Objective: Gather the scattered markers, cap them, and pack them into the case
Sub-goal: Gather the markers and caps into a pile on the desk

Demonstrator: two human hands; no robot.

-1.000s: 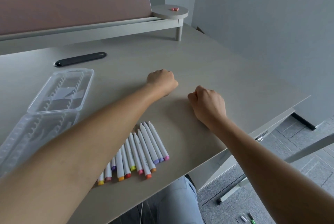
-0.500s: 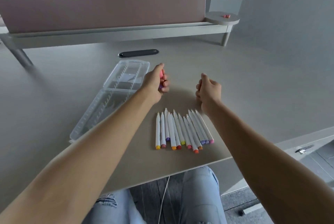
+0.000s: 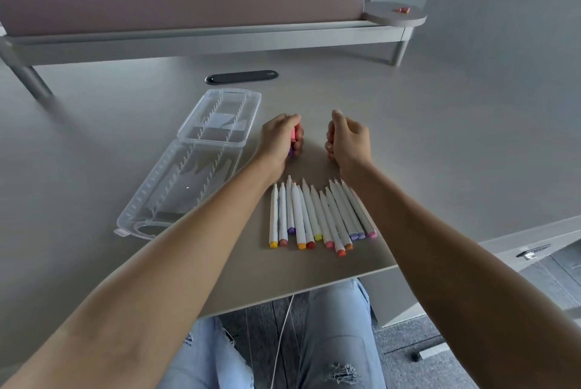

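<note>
Several white markers (image 3: 317,215) lie side by side near the desk's front edge, coloured ends toward me, bare tips pointing away. The clear plastic case (image 3: 176,197) lies open to their left, its lid (image 3: 220,115) folded back and nothing in its slots. My left hand (image 3: 279,140) is just beyond the row and grips a bunch of pink and purple caps (image 3: 294,137). My right hand (image 3: 349,140) is beside it, thumb up and fingers curled. A bit of orange shows under them; the rest of its hold is hidden.
A black oval cable port (image 3: 241,76) sits behind the case. A raised shelf (image 3: 204,39) with a pink panel runs along the back; its round end (image 3: 394,16) carries a small red thing (image 3: 403,10). The desk (image 3: 440,137) is bare to the right. My knees are below its front edge.
Both fists have come up off the desk and turned thumbs-up, drawing back toward the marker row. The caps in my left hand now show. My view has swung left and down.
</note>
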